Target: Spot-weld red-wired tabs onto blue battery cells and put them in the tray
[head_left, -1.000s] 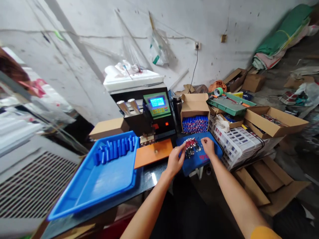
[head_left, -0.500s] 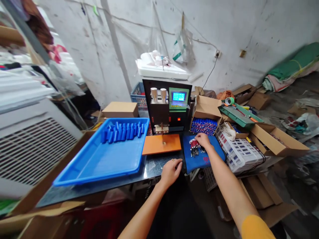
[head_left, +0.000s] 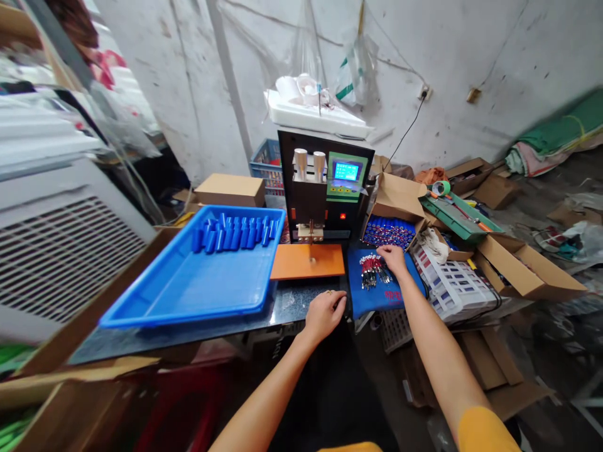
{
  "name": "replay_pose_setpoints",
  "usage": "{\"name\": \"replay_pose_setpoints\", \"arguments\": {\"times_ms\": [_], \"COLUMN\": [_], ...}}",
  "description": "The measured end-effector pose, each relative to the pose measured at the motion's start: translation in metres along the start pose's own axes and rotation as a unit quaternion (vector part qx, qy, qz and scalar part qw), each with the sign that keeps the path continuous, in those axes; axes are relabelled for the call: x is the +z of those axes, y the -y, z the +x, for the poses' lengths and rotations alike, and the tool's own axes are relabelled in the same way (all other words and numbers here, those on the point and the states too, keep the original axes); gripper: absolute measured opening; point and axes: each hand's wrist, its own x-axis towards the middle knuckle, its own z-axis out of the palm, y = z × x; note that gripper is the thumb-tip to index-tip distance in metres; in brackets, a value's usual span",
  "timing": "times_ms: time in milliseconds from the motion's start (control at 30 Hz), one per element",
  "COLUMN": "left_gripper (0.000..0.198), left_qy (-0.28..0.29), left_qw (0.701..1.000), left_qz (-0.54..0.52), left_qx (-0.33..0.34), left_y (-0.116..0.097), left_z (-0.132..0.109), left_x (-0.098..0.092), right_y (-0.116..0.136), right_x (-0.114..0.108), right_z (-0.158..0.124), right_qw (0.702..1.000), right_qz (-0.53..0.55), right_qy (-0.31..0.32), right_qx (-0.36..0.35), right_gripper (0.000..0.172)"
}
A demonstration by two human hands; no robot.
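Observation:
My right hand point(head_left: 392, 258) is over the blue cloth point(head_left: 365, 303), its fingertips pinched together at the upper edge of a pile of short red and black wires point(head_left: 372, 269) with white ends. What lies between those fingertips is too small to make out. My left hand point(head_left: 325, 316) rests at the table's front edge, fingers curled in and its palm hidden. Behind it sits an orange board point(head_left: 308, 262) under the electrodes of a black spot welder point(head_left: 306, 207) with a lit screen. Blue cylindrical battery cells point(head_left: 389, 232) fill an open carton beyond my right hand.
A large blue tray point(head_left: 188, 301) at the left holds rows of blue cells point(head_left: 235, 233). To the right stand a white plastic basket point(head_left: 445, 285), a green tray point(head_left: 464, 216) with tools and an open cardboard box point(head_left: 532, 263). A closed carton point(head_left: 230, 189) sits behind the blue tray.
The view has shifted slightly, so the table sits a little higher in the picture. My right hand stays by the wire pile and my left hand stays at the table edge.

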Motion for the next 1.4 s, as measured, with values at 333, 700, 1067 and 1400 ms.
{"name": "replay_pose_setpoints", "arguments": {"times_ms": [333,700,1067,1400], "left_gripper": [0.025,0.033,0.032,0.030], "left_qy": [-0.012,-0.072,-0.043,-0.040], "left_qw": [0.997,0.937,0.875,0.879], "left_qz": [-0.073,-0.320,-0.447,-0.435], "left_qx": [-0.037,-0.118,-0.184,-0.192], "left_y": [0.005,-0.041,-0.038,-0.013], "left_z": [-0.001,0.036,0.032,0.020], "left_x": [0.002,-0.028,-0.044,-0.062], "right_y": [0.033,0.097,0.115,0.110], "right_x": [-0.019,0.001,0.053,0.084], "right_z": [-0.012,-0.075,-0.110,-0.117], "right_qw": [0.983,0.933,0.895,0.917], "right_qz": [0.095,0.355,0.424,0.332], "right_qy": [-0.152,0.014,0.094,0.204], "right_qx": [0.023,0.057,0.103,0.082], "right_gripper": [0.039,0.029,0.031,0.031]}}
